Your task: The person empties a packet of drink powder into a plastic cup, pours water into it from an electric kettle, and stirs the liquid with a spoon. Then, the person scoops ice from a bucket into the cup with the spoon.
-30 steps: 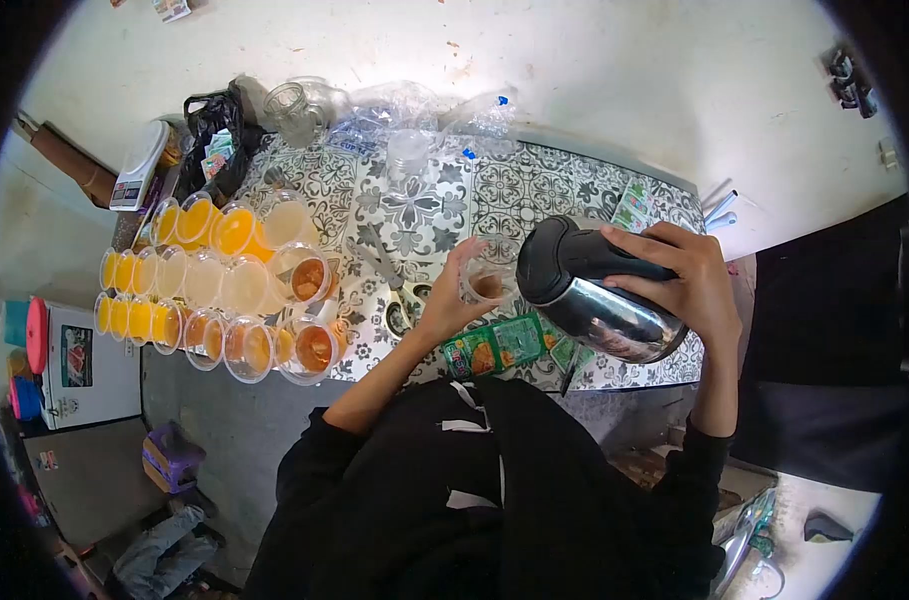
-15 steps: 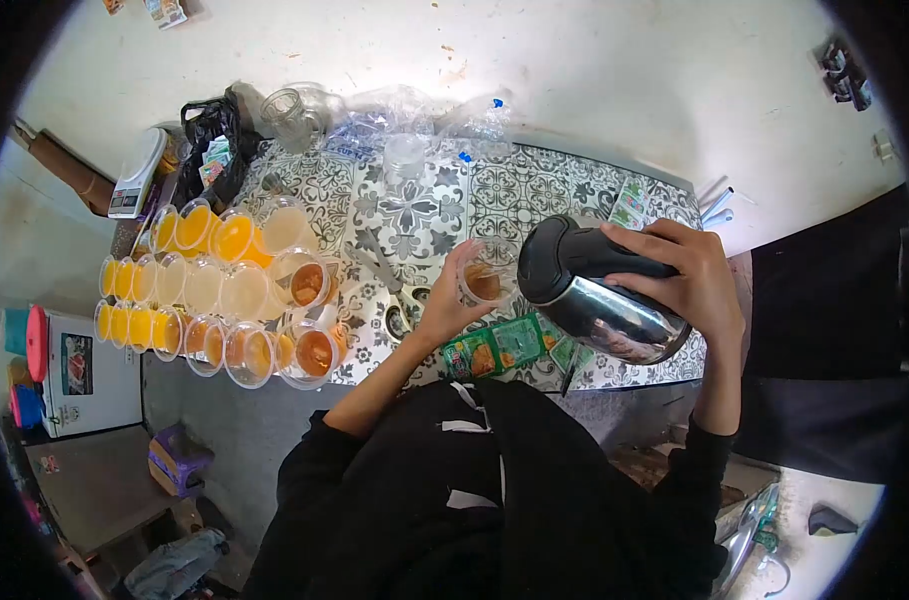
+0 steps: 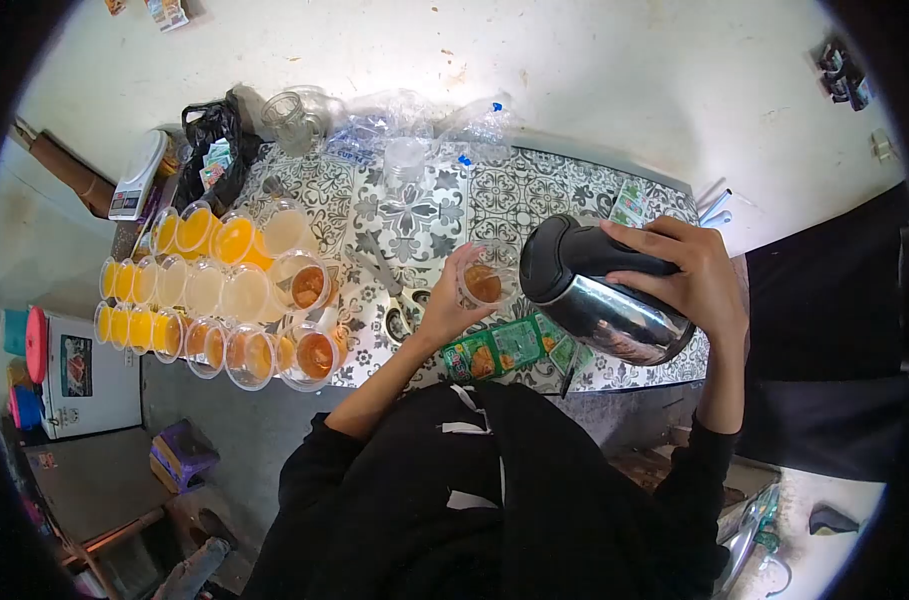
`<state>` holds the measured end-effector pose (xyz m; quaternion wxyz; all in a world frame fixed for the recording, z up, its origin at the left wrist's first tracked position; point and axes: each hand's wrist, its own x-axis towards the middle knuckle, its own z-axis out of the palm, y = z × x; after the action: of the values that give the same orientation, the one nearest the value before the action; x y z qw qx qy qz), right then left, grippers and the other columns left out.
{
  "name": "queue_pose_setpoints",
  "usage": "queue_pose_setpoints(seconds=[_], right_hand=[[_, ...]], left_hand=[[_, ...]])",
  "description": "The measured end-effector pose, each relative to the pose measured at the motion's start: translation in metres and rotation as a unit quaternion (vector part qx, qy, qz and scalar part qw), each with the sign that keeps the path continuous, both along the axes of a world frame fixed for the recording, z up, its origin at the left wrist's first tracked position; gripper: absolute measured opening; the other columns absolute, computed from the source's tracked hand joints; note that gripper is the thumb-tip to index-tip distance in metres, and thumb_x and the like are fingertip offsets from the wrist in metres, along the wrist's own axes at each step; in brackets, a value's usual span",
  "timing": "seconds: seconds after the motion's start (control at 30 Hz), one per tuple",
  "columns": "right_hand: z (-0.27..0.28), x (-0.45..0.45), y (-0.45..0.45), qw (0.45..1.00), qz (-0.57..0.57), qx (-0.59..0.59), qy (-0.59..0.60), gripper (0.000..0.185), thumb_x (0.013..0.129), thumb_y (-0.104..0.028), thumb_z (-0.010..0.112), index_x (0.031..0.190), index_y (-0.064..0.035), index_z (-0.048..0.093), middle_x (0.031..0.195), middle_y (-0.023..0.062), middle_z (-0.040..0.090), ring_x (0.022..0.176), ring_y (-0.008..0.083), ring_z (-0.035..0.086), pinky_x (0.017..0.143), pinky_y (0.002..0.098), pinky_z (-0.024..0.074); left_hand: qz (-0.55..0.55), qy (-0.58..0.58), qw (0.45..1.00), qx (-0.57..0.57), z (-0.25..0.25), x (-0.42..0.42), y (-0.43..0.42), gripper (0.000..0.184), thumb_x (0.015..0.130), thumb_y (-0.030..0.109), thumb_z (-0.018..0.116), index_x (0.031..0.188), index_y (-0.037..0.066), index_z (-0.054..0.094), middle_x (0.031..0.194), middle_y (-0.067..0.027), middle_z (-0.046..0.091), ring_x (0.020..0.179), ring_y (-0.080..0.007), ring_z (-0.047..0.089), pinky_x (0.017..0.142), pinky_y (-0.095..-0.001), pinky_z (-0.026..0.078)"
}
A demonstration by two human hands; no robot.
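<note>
My left hand (image 3: 446, 306) is wrapped round a clear plastic cup (image 3: 486, 284) with orange-brown liquid in it. Gripped by its black handle in my right hand (image 3: 696, 275), a shiny electric kettle (image 3: 622, 322) tilts with its spout at the cup's rim, and a thin stream of water seems to run in. Just left of my left hand lie scissors (image 3: 399, 305). Green sachets (image 3: 494, 350) rest on the table below the cup. Filled cups (image 3: 242, 292) with yellow, pale and orange-brown drinks stand in rows at the left.
The patterned tabletop (image 3: 409, 215) bears a stack of clear cups (image 3: 404, 160), plastic bags (image 3: 374, 125) and a glass jar (image 3: 292, 120) along the wall. A black bag (image 3: 212, 140) and a kitchen scale (image 3: 139, 175) are at the back left. Another person's leg (image 3: 194, 570) shows at lower left.
The liquid in the cup looks a little higher. Both my hands and the tilted kettle stay almost in place. At lower left, the other person's leg has shifted.
</note>
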<state>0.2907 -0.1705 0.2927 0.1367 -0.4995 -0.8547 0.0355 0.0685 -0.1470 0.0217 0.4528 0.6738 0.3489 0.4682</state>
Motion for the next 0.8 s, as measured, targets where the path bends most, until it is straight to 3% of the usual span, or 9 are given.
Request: queue_pose_setpoints(seconds=[0.17, 0.23, 0.3, 0.37, 0.43, 0.7, 0.8], right_hand=[[0.001, 0.0, 0.001, 1.0, -0.002, 0.001, -0.005, 0.046, 0.065, -0.019, 0.079, 0.109, -0.0187, 0.068, 0.076, 0.0077, 0.063, 0.062, 0.0199, 0.061, 0.057, 0.0291, 0.0478], [-0.002, 0.002, 0.002, 1.0, 0.017, 0.018, 0.011, 0.048, 0.067, -0.028, 0.076, 0.113, -0.0276, 0.065, 0.07, 0.0058, 0.06, 0.057, 0.0228, 0.058, 0.053, 0.0325, 0.0454], [-0.004, 0.003, 0.003, 1.0, 0.019, 0.023, 0.009, 0.048, 0.067, -0.028, 0.076, 0.114, -0.0278, 0.065, 0.069, 0.0059, 0.06, 0.057, 0.0229, 0.058, 0.053, 0.0325, 0.0454], [-0.003, 0.003, 0.003, 0.999, 0.022, 0.027, 0.007, 0.048, 0.067, -0.028, 0.076, 0.114, -0.028, 0.065, 0.069, 0.0059, 0.06, 0.057, 0.0229, 0.057, 0.053, 0.0325, 0.0454], [0.0, 0.001, 0.001, 1.0, 0.0, -0.002, -0.003, 0.048, 0.064, -0.019, 0.08, 0.11, -0.0195, 0.068, 0.076, 0.0074, 0.064, 0.064, 0.0194, 0.061, 0.058, 0.0284, 0.0482], [-0.006, 0.007, -0.001, 1.0, -0.016, -0.003, 0.022, 0.05, 0.062, -0.017, 0.08, 0.11, -0.0173, 0.067, 0.076, 0.0078, 0.064, 0.063, 0.0188, 0.061, 0.057, 0.0286, 0.0472], [-0.012, 0.012, -0.005, 0.997, -0.034, -0.005, 0.062, 0.05, 0.061, -0.015, 0.081, 0.11, -0.0159, 0.068, 0.075, 0.0078, 0.063, 0.061, 0.018, 0.059, 0.057, 0.0283, 0.0462]], left_hand=[[0.006, -0.009, 1.0, -0.008, -0.005, 0.001, 0.0, 0.094, 0.067, 0.007, 0.079, 0.138, 0.004, 0.018, 0.136, -0.018, 0.039, 0.126, -0.0272, 0.041, 0.102, -0.0349, 0.037], [0.004, -0.024, 1.0, -0.009, -0.004, 0.001, -0.001, 0.094, 0.067, 0.009, 0.08, 0.138, 0.003, 0.018, 0.135, -0.0181, 0.04, 0.126, -0.0274, 0.041, 0.103, -0.035, 0.036], [0.001, -0.04, 0.999, -0.01, -0.004, 0.002, 0.0, 0.095, 0.067, 0.01, 0.08, 0.138, 0.002, 0.018, 0.135, -0.0182, 0.04, 0.125, -0.0277, 0.041, 0.103, -0.0351, 0.035], [0.015, 0.019, 0.999, 0.03, -0.008, 0.002, 0.002, 0.095, 0.067, 0.014, 0.081, 0.137, 0.0, 0.019, 0.135, -0.0188, 0.04, 0.126, -0.028, 0.041, 0.103, -0.035, 0.035], [0.012, 0.024, 0.999, 0.022, -0.014, 0.003, 0.004, 0.094, 0.067, 0.015, 0.081, 0.137, -0.001, 0.019, 0.134, -0.0188, 0.04, 0.126, -0.0281, 0.041, 0.103, -0.0352, 0.034], [0.031, 0.037, 0.999, -0.009, -0.02, 0.008, 0.003, 0.095, 0.066, 0.02, 0.082, 0.136, -0.002, 0.021, 0.13, -0.0178, 0.043, 0.124, -0.0278, 0.042, 0.102, -0.0353, 0.036], [0.018, 0.035, 0.999, -0.027, -0.02, 0.009, 0.003, 0.098, 0.066, 0.013, 0.082, 0.137, 0.001, 0.016, 0.131, -0.0189, 0.041, 0.125, -0.0284, 0.04, 0.105, -0.0371, 0.033]])
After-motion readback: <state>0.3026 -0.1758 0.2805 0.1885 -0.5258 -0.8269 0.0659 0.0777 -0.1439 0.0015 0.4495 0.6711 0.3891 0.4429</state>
